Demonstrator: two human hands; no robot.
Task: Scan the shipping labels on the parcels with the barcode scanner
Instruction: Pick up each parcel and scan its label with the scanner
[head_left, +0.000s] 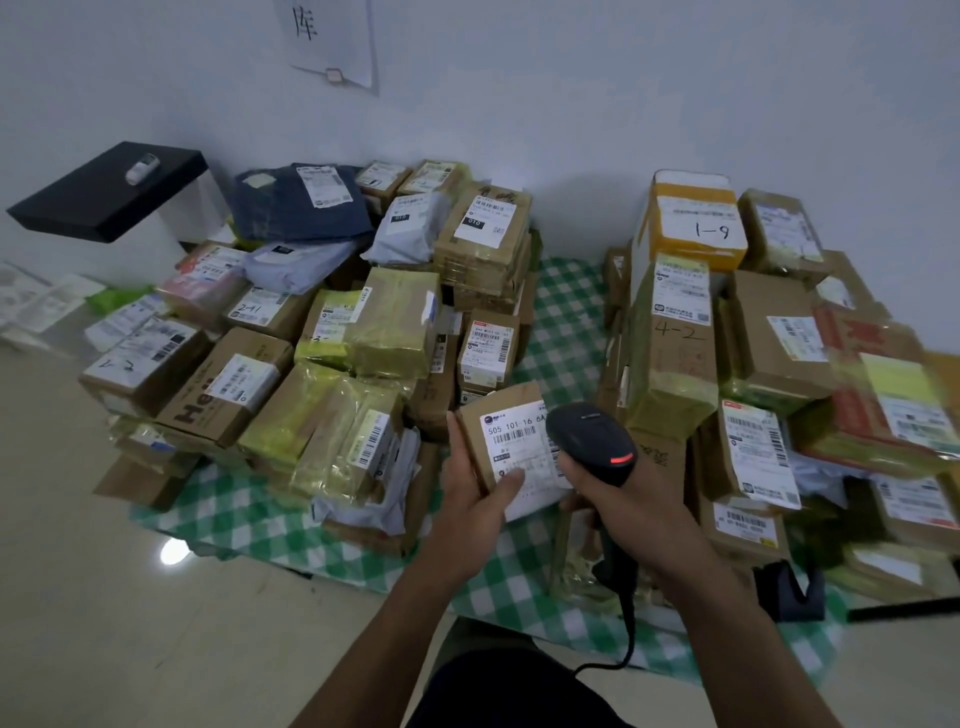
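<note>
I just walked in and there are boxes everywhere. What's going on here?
A person is scanning parcels. The left hand holds a small brown cardboard parcel with its white shipping label facing up. The right hand grips a black handheld barcode scanner, whose red light is lit, right beside the label. Many other taped parcels are heaped on a green-and-white checked cloth.

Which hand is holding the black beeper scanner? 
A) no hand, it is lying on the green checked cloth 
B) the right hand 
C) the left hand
B: the right hand grips the handle of the scanner, while the left hand holds a small parcel with its label facing up.
</note>
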